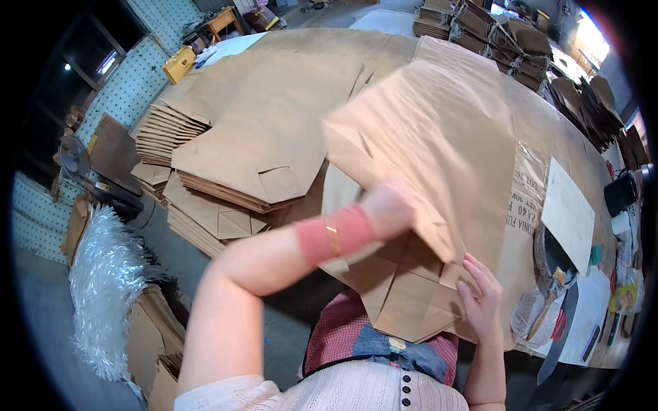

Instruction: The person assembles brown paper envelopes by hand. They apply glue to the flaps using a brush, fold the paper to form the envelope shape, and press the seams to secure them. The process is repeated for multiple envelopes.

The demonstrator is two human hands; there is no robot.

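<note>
brown paper sheet (439,116) handled at big worktable (541,127)

the table's far r. side is backed by tied brown stacks (480,31); paper piles (236,161) are set at l. the sheet is spread aslant over the near r. half, w/ folded paper (418,301) below it. its lower l. edge is met by the l. hand (389,207), blurred; finger opening & grip can't be told. by the r. hand (483,298), held fairly open, thumb apart, the paper's near edge is touched.

Electric fan (74,156) near dotted wall (152,63), yellow box (179,65), shiny plastic strands (106,294), white sheet (569,216) at right
</note>
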